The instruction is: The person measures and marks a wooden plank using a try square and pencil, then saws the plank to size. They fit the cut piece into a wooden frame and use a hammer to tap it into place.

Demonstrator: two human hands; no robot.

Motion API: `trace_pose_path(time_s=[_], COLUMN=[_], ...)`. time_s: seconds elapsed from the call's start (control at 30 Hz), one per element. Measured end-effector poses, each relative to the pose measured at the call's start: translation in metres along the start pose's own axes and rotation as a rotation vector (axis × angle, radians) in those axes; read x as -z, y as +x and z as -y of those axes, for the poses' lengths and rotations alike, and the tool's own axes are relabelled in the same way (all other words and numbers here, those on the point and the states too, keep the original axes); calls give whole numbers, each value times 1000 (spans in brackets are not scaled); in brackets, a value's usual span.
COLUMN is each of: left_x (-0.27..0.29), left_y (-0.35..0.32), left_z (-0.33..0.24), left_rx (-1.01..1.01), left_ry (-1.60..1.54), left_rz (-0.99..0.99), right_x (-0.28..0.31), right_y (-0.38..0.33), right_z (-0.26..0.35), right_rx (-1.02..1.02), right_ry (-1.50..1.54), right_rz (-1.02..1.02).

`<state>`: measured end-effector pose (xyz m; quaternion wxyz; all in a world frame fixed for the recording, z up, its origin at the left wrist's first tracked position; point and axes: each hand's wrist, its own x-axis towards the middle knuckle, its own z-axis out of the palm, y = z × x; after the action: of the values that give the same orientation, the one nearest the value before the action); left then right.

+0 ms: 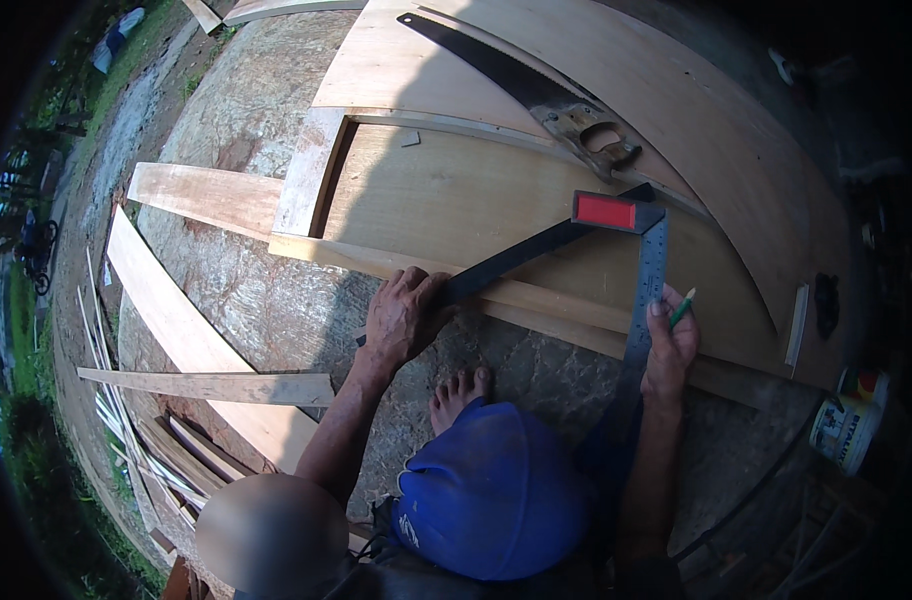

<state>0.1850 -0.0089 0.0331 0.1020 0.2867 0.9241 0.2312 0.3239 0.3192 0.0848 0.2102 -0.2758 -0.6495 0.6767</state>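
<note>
My left hand is closed around a long dark flat strip, near its lower end. The strip slants up to the right across a framed wooden panel. A try square with a red-and-dark stock lies over the strip's far part, its metal blade running down toward me. My right hand grips that blade, thumb on its face, and also has a green pencil between the fingers, tip pointing up. What the fingers do behind the blade is hidden.
A handsaw with a wooden handle lies on the sheet beyond the panel. Loose boards and thin strips lie on the ground at left. A paint bucket stands at right. My bare foot is close to the panel's near edge.
</note>
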Motion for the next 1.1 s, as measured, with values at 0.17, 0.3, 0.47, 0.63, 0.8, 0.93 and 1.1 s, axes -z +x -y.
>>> trace_pose_path(time_s=[0.17, 0.3, 0.47, 0.63, 0.8, 0.93, 1.1], left_x=[-10, -15, -5, -8, -7, -6, 1], left_y=[-2, -3, 4, -2, -15, -18, -15], left_z=[4, 3, -1, -2, -3, 12, 9], left_rx=[89, -25, 42, 78, 222, 183, 166], left_ry=[-147, 23, -30, 9, 64, 29, 21], left_rz=[-30, -322, -209, -267, -106, 6, 11], right_x=[-89, -110, -102, -106, -90, -72, -75], right_y=[-9, -20, -29, -36, -23, -7, -8], right_z=[-48, -85, -97, -95, -95, -73, -66], right_rx=[-117, -187, -244, -126, -130, -73, -57], right_ry=[-120, -33, 110, 0, 177, 138, 100], right_rz=[368, 469, 624, 532, 217, 184, 196])
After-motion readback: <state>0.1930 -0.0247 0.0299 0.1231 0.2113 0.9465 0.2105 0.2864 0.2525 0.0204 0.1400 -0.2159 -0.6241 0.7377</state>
